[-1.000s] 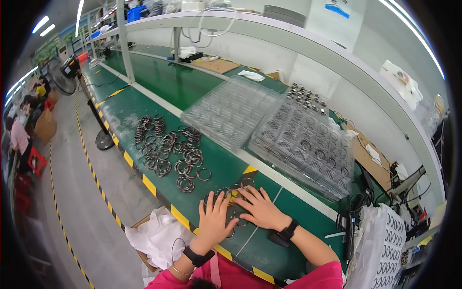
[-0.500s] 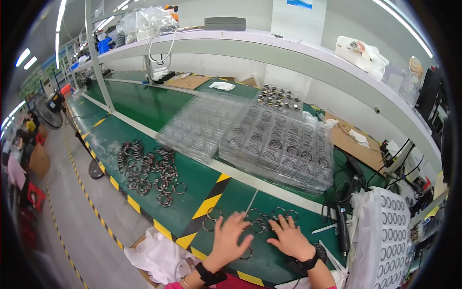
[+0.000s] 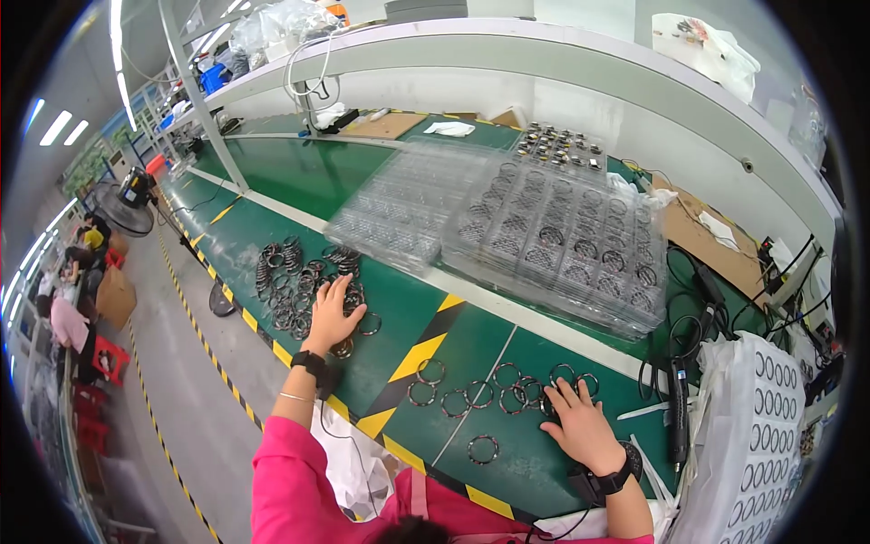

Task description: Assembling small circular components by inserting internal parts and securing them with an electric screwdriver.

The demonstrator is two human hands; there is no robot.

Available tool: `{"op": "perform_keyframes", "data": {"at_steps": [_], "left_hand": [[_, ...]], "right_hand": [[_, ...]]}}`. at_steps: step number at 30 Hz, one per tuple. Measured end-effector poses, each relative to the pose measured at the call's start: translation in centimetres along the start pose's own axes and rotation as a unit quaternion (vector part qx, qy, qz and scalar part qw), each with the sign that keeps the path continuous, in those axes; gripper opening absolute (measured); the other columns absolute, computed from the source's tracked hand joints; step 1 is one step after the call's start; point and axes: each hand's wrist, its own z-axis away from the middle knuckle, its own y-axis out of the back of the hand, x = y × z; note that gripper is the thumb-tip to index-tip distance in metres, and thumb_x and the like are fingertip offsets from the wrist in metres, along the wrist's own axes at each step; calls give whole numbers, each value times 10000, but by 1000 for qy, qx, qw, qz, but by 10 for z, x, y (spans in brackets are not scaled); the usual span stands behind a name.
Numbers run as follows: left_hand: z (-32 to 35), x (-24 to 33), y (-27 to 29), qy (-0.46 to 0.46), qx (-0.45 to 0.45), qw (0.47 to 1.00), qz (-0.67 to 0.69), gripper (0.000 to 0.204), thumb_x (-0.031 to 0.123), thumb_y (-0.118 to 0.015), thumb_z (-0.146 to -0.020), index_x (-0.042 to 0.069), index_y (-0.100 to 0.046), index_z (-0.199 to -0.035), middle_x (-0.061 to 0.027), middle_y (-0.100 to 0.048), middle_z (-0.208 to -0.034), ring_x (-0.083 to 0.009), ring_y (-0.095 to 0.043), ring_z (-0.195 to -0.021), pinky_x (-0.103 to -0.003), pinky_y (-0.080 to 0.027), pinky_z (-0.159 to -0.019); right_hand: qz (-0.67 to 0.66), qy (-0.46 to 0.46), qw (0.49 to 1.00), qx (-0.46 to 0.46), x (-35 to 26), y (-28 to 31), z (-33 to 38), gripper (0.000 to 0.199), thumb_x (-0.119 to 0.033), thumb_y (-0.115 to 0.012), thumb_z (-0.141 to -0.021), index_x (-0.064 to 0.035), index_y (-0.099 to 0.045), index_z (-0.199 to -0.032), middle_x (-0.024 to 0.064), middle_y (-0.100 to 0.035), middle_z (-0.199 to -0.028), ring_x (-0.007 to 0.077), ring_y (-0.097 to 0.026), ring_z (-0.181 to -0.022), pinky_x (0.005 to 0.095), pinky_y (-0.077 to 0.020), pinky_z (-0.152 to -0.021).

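Note:
My left hand [image 3: 332, 319] lies over the right side of a heap of dark metal rings [image 3: 288, 283] on the green bench. Its fingers are stretched out, reaching onto the rings, and part of the heap is hidden beneath it. Flat and spread, my right hand [image 3: 582, 430] rests at the right end of a loose scatter of similar rings [image 3: 518, 395], with its fingertips touching some. One ring [image 3: 483, 449] lies by itself nearer the bench's front edge. Neither hand visibly grips anything.
Behind the rings are stacked clear plastic trays [image 3: 553, 245] with rings in pockets and another clear tray [image 3: 408, 199]. An electric screwdriver [image 3: 678, 417] with cables lies at right, beside a white sheet of rings [image 3: 757, 435]. A shelf [image 3: 544, 38] spans the back.
My left hand has moved left from the scattered rings to the heap. My right hand stays over the scatter's right end, with fingers spread. The view has shifted left.

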Motion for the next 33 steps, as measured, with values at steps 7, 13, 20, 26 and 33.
{"op": "perform_keyframes", "data": {"at_steps": [7, 13, 20, 26, 33], "left_hand": [[-1, 11, -9, -101, -46, 993, 27, 553, 239, -701, -811, 126, -535, -1327, -104, -481, -1415, -364, -365, -1331, -485, -323, -1098], [23, 71, -17, -150, -90, 983, 58, 500, 211, -676, -827, 125, -545, -1302, -111, -473, -1421, -359, -334, -1382, -503, -276, -1107], [48, 155, -21, -244, -183, 938, 164, 469, 208, -612, -904, 115, -499, -1350, -113, -426, -1469, -352, -320, -1401, -506, -244, -1124], [18, 113, 5, -154, -85, 965, 193, 455, 181, -606, -914, 86, -503, -1347, -134, -494, -1426, -304, -415, -1358, -469, -269, -1115], [23, 32, -1, 7, -167, 984, -67, 633, 417, -532, -955, 240, -325, -1526, -71, -268, -1597, -308, -218, -1473, -596, -167, -1132]], "right_hand": [[5, -1, 1000, 4, 3, -2, 1, 627, -294, -696, -871, -88, -447, -1408, 194, -386, -1488, 505, -356, -1350, 691, -448, -936], [3, 8, 1000, 6, 3, -2, 0, 639, -292, -696, -871, -90, -437, -1419, 200, -369, -1497, 513, -340, -1355, 698, -436, -939], [10, 12, 1000, 1, 3, -2, 1, 642, -292, -695, -871, -89, -433, -1421, 199, -363, -1501, 513, -337, -1358, 693, -436, -945], [8, 19, 1000, -2, 3, -1, 2, 644, -285, -699, -867, -90, -433, -1420, 198, -354, -1508, 514, -331, -1362, 686, -431, -959], [-6, 7, 1000, -8, 2, 3, 2, 627, -206, -704, -851, -78, -438, -1405, 198, -340, -1516, 526, -310, -1369, 698, -420, -961]]}}
